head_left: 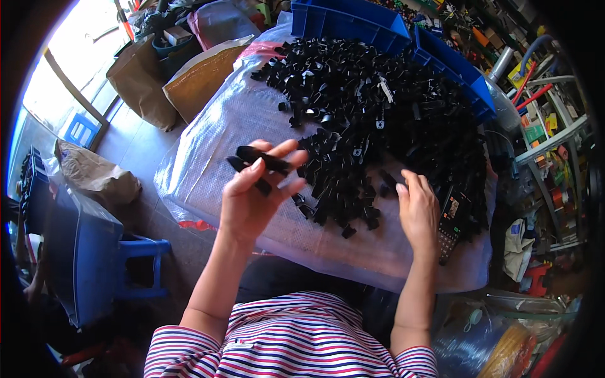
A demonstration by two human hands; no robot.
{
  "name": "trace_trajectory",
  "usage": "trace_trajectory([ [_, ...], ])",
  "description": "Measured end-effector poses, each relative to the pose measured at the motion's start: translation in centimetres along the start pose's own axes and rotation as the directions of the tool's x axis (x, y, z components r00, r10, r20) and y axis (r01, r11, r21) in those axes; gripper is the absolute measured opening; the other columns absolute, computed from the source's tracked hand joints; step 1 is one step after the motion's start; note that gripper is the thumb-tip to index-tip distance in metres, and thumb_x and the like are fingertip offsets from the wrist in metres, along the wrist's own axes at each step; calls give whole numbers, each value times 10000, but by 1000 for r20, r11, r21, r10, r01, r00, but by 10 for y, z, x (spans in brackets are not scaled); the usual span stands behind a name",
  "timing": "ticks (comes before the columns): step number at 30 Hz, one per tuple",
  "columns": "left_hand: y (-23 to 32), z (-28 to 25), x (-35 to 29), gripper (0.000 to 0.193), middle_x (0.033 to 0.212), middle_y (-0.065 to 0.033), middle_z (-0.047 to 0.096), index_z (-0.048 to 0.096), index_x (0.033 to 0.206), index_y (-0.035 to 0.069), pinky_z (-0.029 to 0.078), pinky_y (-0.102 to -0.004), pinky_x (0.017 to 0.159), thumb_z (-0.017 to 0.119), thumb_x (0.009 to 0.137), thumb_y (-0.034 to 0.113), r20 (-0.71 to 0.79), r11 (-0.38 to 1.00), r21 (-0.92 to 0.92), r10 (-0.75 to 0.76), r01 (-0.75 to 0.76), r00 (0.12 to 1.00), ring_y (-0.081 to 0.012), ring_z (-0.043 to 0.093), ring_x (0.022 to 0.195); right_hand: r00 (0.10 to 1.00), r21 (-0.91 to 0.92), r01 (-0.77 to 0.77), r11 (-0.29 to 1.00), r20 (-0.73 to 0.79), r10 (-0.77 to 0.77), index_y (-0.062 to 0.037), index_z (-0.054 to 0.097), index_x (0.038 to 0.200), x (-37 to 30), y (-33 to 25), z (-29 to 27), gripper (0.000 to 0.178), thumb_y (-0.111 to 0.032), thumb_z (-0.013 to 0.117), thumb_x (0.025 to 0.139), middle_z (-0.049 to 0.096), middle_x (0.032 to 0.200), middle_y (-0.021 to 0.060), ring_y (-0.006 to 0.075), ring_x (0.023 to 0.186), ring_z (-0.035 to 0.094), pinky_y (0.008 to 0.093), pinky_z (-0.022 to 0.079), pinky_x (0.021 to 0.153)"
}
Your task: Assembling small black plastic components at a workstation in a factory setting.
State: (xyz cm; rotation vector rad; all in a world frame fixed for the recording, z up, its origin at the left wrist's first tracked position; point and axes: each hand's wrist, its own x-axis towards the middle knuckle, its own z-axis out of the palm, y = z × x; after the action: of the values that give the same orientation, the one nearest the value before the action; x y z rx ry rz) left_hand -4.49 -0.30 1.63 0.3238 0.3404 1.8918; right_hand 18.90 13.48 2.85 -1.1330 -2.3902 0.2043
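Note:
My left hand [252, 189] is raised over the near left part of a white woven sack. Its fingers are curled around several small black plastic pieces [265, 162], which stick out past the thumb. To the right, my right hand [419, 211] is low over the sack, thumb and forefinger close together. A small black piece [386, 181] shows at those fingertips, and the grip on it is partly hidden. Ahead of both hands spreads a large heap of similar black pieces [353, 135] on the white woven sack [214, 148].
Two blue plastic bins [353, 26] border the heap's far side. A black remote control [449, 220] lies beside my right hand. At left stand a blue stool [145, 268] and brown sacks [142, 85]. Crowded shelving [554, 126] and a clear plastic-wrapped roll [479, 340] are at right.

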Motion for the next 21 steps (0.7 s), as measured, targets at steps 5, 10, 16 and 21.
trace_trajectory([
  [5, 6, -30, -3, 129, 932, -78, 622, 622, 875, 84, 455, -336, 731, 661, 752, 85, -104, 561, 827, 120, 19, 987, -186, 560, 834, 996, -4, 32, 999, 82, -31, 7, 555, 991, -3, 18, 16, 252, -54, 621, 755, 545, 930, 154, 337, 856, 553, 383, 443, 733],
  [10, -13, -31, -3, 214, 744, -69, 564, 639, 785, 91, 433, -337, 710, 681, 582, 37, 420, -543, 788, 127, -291, 898, -259, 528, 777, 981, 234, -178, 956, -32, 190, -15, 479, 868, -16, -2, 0, 196, -46, 638, 759, 522, 777, 73, 178, 685, 511, 299, 431, 639],
  [16, -16, -25, 1, 190, 755, -64, 579, 570, 779, 63, 458, -341, 644, 631, 630, -38, 419, -329, 878, 176, -348, 891, -259, 574, 739, 976, 746, -198, 635, 207, 60, -18, 406, 1023, -52, -50, -2, 227, -86, 561, 872, 535, 782, 14, 58, 672, 476, 184, 407, 619],
  [21, -10, -21, 5, 279, 862, -86, 558, 590, 857, 67, 443, -382, 717, 630, 593, -15, 396, -423, 859, 193, -288, 897, -290, 541, 849, 982, 738, -160, 656, 189, 27, -16, 378, 1069, -48, -57, 12, 236, -104, 515, 898, 525, 847, 32, 73, 713, 478, 204, 410, 649],
])
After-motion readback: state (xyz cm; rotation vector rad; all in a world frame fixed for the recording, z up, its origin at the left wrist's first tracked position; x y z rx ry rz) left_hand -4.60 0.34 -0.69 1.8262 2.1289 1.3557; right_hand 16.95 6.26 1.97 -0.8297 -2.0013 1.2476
